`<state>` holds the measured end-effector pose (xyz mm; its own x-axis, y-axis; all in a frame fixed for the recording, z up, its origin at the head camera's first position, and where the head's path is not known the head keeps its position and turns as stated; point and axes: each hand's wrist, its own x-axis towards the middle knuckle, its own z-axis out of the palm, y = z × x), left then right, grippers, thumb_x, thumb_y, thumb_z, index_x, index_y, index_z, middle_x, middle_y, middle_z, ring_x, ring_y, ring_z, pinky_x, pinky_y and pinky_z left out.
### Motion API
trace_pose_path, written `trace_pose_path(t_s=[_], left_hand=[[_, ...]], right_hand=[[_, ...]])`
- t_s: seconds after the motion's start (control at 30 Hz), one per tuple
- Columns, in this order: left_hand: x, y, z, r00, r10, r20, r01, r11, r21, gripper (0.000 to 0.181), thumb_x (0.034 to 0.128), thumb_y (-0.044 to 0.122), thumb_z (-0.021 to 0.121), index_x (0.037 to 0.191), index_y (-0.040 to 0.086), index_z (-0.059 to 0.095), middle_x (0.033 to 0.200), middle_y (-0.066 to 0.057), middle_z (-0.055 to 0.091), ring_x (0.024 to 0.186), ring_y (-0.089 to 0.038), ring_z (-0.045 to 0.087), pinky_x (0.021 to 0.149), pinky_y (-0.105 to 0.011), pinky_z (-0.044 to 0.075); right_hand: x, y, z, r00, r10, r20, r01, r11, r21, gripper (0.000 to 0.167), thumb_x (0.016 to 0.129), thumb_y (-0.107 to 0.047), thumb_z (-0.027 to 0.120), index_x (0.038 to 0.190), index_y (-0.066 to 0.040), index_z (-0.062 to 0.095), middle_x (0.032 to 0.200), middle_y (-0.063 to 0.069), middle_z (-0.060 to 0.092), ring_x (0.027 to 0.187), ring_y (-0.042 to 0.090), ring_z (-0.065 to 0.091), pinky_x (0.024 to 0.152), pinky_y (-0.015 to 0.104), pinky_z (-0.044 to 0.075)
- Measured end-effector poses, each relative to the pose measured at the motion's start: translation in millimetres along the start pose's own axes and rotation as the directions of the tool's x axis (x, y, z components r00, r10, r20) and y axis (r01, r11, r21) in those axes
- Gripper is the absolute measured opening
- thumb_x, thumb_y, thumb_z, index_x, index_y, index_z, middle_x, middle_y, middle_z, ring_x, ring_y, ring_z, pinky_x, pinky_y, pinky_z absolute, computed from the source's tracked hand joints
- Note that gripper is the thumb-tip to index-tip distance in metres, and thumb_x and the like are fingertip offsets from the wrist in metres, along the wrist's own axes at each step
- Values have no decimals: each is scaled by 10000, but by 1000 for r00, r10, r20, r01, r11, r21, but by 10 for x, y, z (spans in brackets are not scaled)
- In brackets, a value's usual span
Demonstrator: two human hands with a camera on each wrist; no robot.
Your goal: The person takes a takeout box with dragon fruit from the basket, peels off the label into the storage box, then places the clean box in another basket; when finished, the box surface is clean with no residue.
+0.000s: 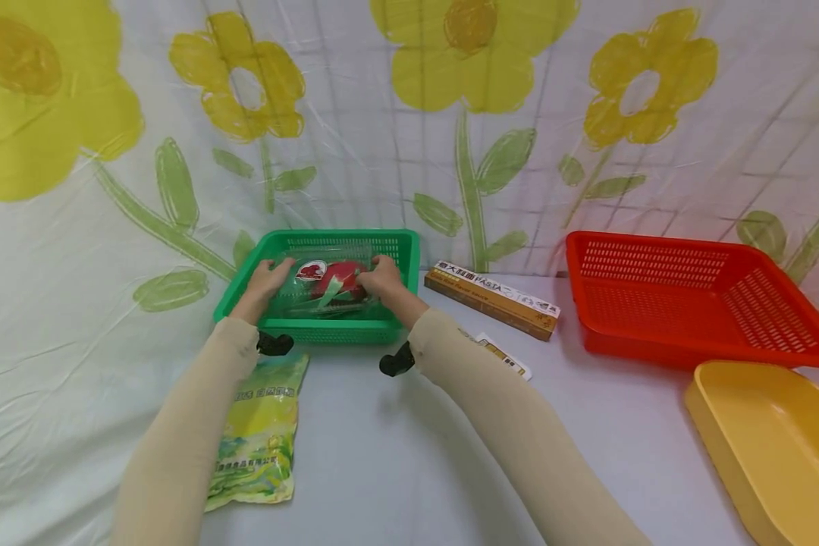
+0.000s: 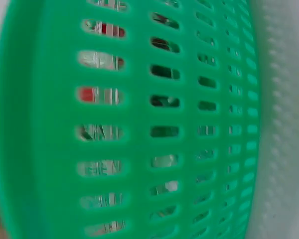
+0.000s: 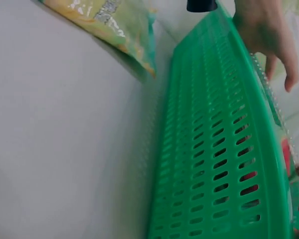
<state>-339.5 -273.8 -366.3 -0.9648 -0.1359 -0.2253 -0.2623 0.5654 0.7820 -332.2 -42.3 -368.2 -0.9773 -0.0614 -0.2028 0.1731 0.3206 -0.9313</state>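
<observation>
In the head view a clear plastic box with a round white and red label sits in the green basket. A red dragon fruit with pale green tips shows through it. My left hand is at the box's left end, its fingers reaching down and spread in the right wrist view. At the opposite end my right hand pinches the box's edge with thumb and fingers. Basket slots fill most of the left wrist view, with bits of red and clear plastic behind them.
A brown pasta box lies right of the green basket, a small flat packet below it. A red basket and yellow tray stand right. A yellow-green bag lies near the left forearm. Flowered sheeting hangs behind.
</observation>
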Motion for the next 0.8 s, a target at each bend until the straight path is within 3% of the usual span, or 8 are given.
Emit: trace_pose_path(t_s=[0.1,0.17,0.4,0.53,0.67,0.8], left_hand=[[-32,28,-31,1000,26,-13,-27,999,-25,876,978,585,345,1579,49,-1,1619,-242,23,1456,-445,138,1128,-600,218],[-61,56,-54,999,44,-25,-45,998,-36,871,978,588,352,1582,58,16,1621,-231,33,1458,-442,134,1126,-608,214],[-215,228,-103,997,60,-54,-64,995,-73,875,966,603,392,1590,94,49,1634,-183,45,1464,-417,144,1136,-593,208],[-299,383,-106,994,80,-70,-87,990,-111,852,965,574,423,1592,107,85,1637,-162,60,1467,-393,156,1148,-566,207],[-415,516,-129,991,104,-85,-113,987,-114,793,981,510,429,1594,127,103,1641,-149,54,1475,-379,138,1157,-552,195],[-539,592,-154,991,107,-83,-116,988,-106,752,988,460,446,1596,157,125,1645,-128,57,1486,-356,112,1162,-539,191]], right_hand=[[-38,-21,-8,1000,-18,-5,18,1000,4,572,926,-91,633,1452,-43,414,1394,164,484,748,215,430,677,402,436],[-65,-41,-23,999,-39,-14,39,999,7,565,916,-95,651,1435,-46,432,1388,161,489,770,206,439,683,386,439],[-173,-161,-185,997,-82,-14,82,996,-18,581,900,-132,682,1430,-74,451,1447,135,449,1086,246,502,849,390,487],[-258,-252,-341,996,-88,-8,88,996,-31,595,908,-150,688,1444,-86,437,1478,127,415,990,219,501,788,356,468],[-337,-314,-468,996,-92,19,90,994,55,616,908,-138,694,1456,-75,420,1432,145,438,851,177,510,685,309,462],[-422,-358,-569,994,-98,42,93,990,104,619,902,-133,700,1451,-83,418,1397,164,459,885,191,571,706,305,515]])
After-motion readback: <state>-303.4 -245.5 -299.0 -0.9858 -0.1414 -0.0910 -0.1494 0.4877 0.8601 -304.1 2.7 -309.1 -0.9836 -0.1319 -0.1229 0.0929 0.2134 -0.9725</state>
